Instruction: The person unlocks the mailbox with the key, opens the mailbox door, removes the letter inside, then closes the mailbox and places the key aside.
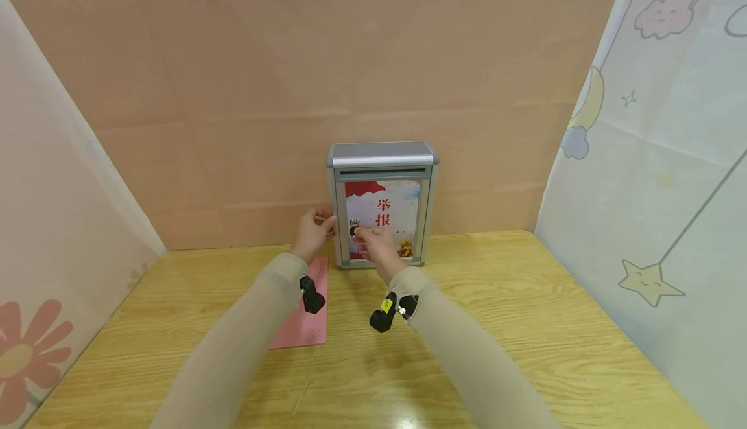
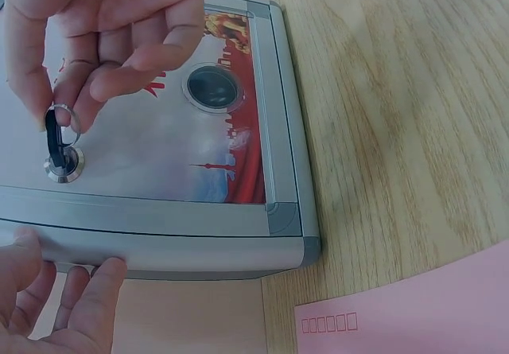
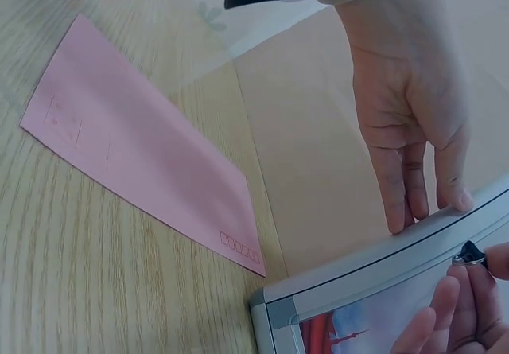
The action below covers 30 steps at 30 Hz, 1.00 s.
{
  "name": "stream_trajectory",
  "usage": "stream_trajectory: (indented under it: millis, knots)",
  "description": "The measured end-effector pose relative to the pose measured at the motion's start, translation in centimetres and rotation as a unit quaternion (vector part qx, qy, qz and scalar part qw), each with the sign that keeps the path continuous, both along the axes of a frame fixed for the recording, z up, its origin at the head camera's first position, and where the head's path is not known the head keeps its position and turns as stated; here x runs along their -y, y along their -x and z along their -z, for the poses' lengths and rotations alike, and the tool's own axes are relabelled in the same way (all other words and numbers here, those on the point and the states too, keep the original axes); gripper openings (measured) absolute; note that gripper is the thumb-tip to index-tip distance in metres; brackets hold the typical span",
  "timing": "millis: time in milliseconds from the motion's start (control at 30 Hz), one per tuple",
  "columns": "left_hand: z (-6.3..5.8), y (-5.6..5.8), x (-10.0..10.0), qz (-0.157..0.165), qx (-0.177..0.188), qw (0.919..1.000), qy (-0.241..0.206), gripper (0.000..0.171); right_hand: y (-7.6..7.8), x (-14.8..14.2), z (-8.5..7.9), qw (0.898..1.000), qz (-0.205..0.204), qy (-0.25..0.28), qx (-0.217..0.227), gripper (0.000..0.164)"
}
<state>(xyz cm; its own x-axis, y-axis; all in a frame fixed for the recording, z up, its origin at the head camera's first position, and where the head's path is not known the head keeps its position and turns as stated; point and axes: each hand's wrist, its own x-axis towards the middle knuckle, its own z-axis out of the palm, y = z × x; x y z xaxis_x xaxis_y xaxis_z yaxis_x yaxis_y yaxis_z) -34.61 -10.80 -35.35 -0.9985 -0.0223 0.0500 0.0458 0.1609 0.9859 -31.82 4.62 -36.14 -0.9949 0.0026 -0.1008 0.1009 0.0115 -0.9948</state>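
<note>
A silver metal suggestion box (image 1: 382, 151) with a slot at the top and a printed front panel stands upright against the back wall. My right hand (image 1: 379, 247) pinches a black-headed key (image 2: 54, 138) between thumb and finger. The key sits in the round lock (image 2: 68, 168) on the panel, and a metal ring (image 2: 75, 123) hangs at its head. At the box's left side is my left hand (image 1: 312, 233), its fairly straight fingertips touching the side frame in both wrist views. The box door lies flush with its frame.
A pink envelope (image 1: 309, 312) lies on the wooden table (image 1: 496, 325), left of the box and partly under my left forearm. Behind the box rises a peach cloth backdrop (image 1: 262, 92). Patterned white cloth sheets (image 1: 659, 176) border both sides.
</note>
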Motion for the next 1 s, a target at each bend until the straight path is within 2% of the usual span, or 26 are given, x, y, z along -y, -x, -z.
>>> stream_trajectory:
  millis: [133,233,400,467,533,700,800,867,1000]
  knots:
    - [0.0,0.1,0.0,-0.002,0.001,1.0000,-0.005,0.026,-0.4,-0.3,0.0,1.000,-0.016,-0.019,0.001,0.027]
    - [0.1,0.2,0.0,-0.003,-0.001,1.0000,-0.006,0.026,-1.1,-0.8,-0.1,0.998,-0.035,-0.052,0.000,0.027]
    - [0.4,0.3,-0.2,-0.007,-0.007,1.0000,-0.001,0.024,-1.8,-2.7,0.2,0.987,-0.088,-0.132,0.006,0.027]
    - [0.5,0.4,-0.2,-0.008,-0.006,0.9999,-0.001,0.023,-1.7,-3.9,0.5,0.978,-0.111,-0.178,0.011,0.026]
    - [0.6,0.5,-0.2,-0.007,-0.008,0.9999,-0.001,0.023,-1.4,-5.4,1.1,0.962,-0.132,-0.237,0.012,0.024]
    - [0.6,0.4,-0.1,-0.002,-0.021,0.9998,0.004,0.022,-0.5,-8.9,2.7,0.904,-0.173,-0.390,0.009,0.023]
    - [0.6,0.2,0.0,0.001,-0.037,0.9993,0.003,0.021,-0.3,-10.4,3.4,0.879,-0.198,-0.433,0.012,0.020]
    - [0.5,0.1,0.0,0.004,-0.038,0.9993,0.002,0.021,-0.3,-11.0,3.7,0.872,-0.209,-0.442,0.026,0.018]
    - [0.4,0.1,-0.1,0.005,-0.020,0.9998,0.005,0.023,-0.2,-11.6,4.0,0.868,-0.216,-0.443,0.060,0.014]
